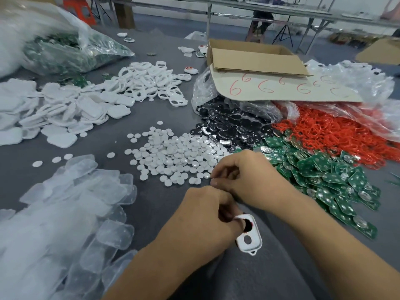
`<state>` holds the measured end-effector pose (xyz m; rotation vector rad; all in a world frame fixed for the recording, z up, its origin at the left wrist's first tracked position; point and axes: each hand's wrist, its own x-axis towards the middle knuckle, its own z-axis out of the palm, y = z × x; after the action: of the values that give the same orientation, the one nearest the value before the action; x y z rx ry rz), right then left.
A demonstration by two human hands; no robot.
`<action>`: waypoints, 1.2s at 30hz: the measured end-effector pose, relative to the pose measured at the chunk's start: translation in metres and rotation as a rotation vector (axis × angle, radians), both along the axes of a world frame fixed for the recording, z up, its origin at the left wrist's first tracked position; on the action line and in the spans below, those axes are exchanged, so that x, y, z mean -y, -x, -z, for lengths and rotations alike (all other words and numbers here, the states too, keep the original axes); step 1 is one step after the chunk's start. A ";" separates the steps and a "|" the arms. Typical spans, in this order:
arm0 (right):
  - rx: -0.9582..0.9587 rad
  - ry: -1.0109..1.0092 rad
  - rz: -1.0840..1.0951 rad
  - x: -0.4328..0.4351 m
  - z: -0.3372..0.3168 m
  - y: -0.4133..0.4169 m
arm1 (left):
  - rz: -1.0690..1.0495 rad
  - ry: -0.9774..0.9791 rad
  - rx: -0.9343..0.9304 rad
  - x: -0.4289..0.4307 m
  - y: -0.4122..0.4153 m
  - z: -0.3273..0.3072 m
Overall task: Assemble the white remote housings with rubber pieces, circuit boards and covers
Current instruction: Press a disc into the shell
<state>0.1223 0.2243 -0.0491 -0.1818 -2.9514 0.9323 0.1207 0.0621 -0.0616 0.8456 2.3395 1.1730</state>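
Note:
My left hand [201, 215] grips a white remote housing [249, 234] near the table's front edge; the housing has two round holes, the upper one dark with a red edge. Just above it, my right hand [244, 178] has its fingers curled at the near edge of the pile of small white round pieces [173, 156]; what its fingertips pinch is hidden. Green circuit boards [320, 172] lie in a heap to the right. White housings with holes [149, 81] and flat white covers [71, 113] are piled at the back left.
Black and silver pieces [229, 124] spill from a bag beside red rubber rings [331, 131]. An open cardboard box [255, 57] stands behind them. Clear plastic shells [71, 213] fill the near left. A bag of green boards [65, 50] lies far left.

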 end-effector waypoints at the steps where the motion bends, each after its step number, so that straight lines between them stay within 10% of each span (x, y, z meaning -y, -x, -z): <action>1: 0.002 -0.006 -0.009 -0.001 0.000 0.000 | 0.000 -0.004 0.010 0.000 0.000 0.000; 14: -0.024 0.182 0.150 -0.032 0.006 -0.107 | -0.072 -0.129 -0.032 -0.006 0.001 0.012; 30: -0.088 -0.232 0.090 -0.027 0.006 -0.111 | -0.095 -0.147 -0.025 -0.007 0.003 0.018; 36: -0.152 0.073 0.156 -0.017 0.006 -0.109 | -0.095 -0.167 -0.046 -0.008 0.002 0.018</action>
<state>0.2313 0.2415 -0.0546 -0.3238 -2.7222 0.9860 0.1185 0.0697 -0.0797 0.8330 2.3665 1.4193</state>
